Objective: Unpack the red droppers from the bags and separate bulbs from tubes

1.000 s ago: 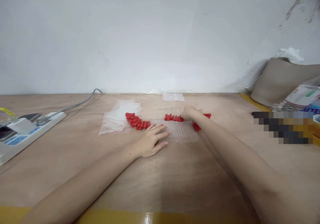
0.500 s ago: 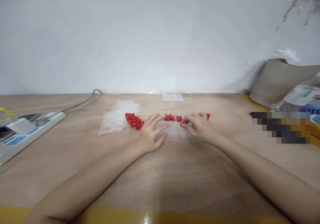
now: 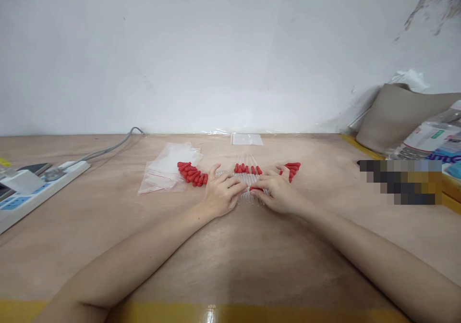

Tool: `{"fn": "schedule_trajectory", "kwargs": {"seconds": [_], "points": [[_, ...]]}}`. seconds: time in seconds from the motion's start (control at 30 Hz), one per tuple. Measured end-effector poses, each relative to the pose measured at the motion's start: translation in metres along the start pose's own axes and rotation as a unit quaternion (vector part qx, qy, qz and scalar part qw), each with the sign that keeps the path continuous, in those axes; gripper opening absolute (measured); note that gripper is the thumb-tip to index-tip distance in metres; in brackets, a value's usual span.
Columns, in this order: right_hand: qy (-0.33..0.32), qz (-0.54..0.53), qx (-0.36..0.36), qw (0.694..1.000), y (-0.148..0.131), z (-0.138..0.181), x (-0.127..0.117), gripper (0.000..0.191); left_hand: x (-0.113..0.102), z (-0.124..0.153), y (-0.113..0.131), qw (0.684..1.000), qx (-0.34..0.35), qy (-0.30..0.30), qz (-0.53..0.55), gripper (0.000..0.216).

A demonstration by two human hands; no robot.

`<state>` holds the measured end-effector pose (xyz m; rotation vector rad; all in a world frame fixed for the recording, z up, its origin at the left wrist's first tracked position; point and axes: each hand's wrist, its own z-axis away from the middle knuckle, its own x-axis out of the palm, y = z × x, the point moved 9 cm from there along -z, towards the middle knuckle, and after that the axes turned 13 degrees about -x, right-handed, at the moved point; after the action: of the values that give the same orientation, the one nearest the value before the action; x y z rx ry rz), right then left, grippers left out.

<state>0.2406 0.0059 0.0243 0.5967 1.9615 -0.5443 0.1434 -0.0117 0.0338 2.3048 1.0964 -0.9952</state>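
A row of clear glass dropper tubes lies on the wooden table, with red rubber bulbs in heaps to its left, behind it and to its right. My left hand rests on the left part of the tubes, fingers curled and pressed on them. My right hand lies on the right part, its fingertips pinching one red bulb between the two hands. The hands hide most of the tubes.
Clear zip bags lie left of the bulbs, another bag by the wall. A white power strip with a grey cable sits at the far left. A brown cushion and a plastic bottle are at the right.
My right hand came back from the far bulbs with one red bulb and drew toward the left hand. Both hands now meet over the tubes, bunching them closer together.
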Motion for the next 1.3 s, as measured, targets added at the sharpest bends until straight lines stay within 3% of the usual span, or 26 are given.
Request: {"fn": "schedule_trajectory", "kwargs": {"seconds": [0.2,0.37,0.5,0.77,0.83,0.97,1.03,1.13,1.3], "points": [[0.017,0.0,-0.017,1.0,-0.005,-0.001,-0.001,0.034,-0.004,-0.002,0.005,0.999,-0.021,-0.014,-0.028,0.021],[0.061,0.093,-0.034,0.993,-0.013,0.003,-0.007,0.029,-0.003,-0.002,-0.002,0.998,-0.06,-0.037,-0.007,0.024],[0.054,0.158,-0.04,0.985,-0.015,0.008,-0.006,0.031,-0.002,-0.003,-0.007,0.994,-0.087,-0.066,0.015,0.025],[0.039,0.076,0.033,0.996,0.002,0.015,-0.012,0.03,-0.005,-0.006,-0.01,0.99,-0.11,-0.085,0.04,0.031],[0.062,0.084,0.06,0.993,0.014,0.019,-0.019,0.029,-0.005,-0.006,-0.018,0.988,-0.126,-0.084,0.041,0.033],[0.172,0.103,0.099,0.975,0.05,0.027,-0.041,0.021,-0.003,-0.007,-0.038,0.978,-0.177,-0.095,0.059,0.034],[0.216,0.031,0.125,0.968,0.076,0.03,-0.047,0.028,0.002,-0.008,-0.037,0.978,-0.165,-0.105,0.074,0.03],[0.28,-0.061,0.224,0.931,0.122,0.044,-0.056,0.036,0.013,-0.012,-0.022,0.984,-0.111,-0.112,0.082,0.039],[0.24,-0.175,0.319,0.9,0.165,0.063,-0.05,0.023,0.028,-0.022,0.004,0.991,-0.054,-0.083,0.091,0.041]]}}
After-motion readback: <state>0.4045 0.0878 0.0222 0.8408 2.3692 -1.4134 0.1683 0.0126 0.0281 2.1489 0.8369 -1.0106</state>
